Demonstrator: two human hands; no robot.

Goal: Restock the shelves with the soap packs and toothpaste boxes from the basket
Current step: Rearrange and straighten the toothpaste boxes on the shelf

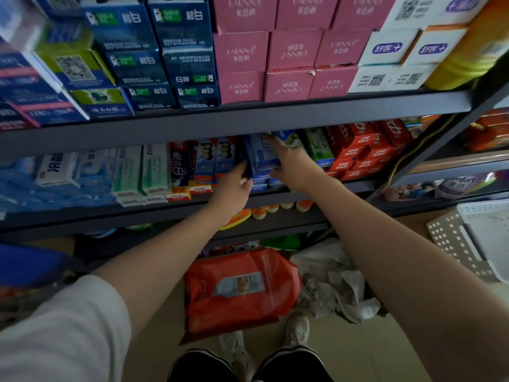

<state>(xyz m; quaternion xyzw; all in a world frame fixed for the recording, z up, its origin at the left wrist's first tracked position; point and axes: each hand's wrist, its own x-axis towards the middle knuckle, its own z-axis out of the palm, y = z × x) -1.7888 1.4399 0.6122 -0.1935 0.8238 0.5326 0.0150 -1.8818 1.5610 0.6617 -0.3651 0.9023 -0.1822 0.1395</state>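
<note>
On the middle shelf [303,193], seen from the head camera, a blue toothpaste box [261,154] was held upright between both hands, in the row of other toothpaste boxes. The left hand [234,186] was placed at the lower left edge of the blue toothpaste box, its fingers [243,168] curled against that edge. The right hand [292,161] was laid against the right side of the same box, its fingers pressed together and stretched up along the box face toward the underside of the upper shelf [248,119]. Just left of the blue toothpaste box, boxes with a face print [225,155] were lined up, and further left pale green boxes [140,169] were stood. To the right of it, red boxes [360,150] were stacked. Above it, on the upper shelf, pink boxes [292,48] and dark blue boxes [154,51] were piled. Below it, on the floor, a red bag [242,290] was lying, with crumpled white plastic bags [336,285] beside it. A white perforated basket [473,238] was seen to the lower right of the box, well apart from both hands.
</note>
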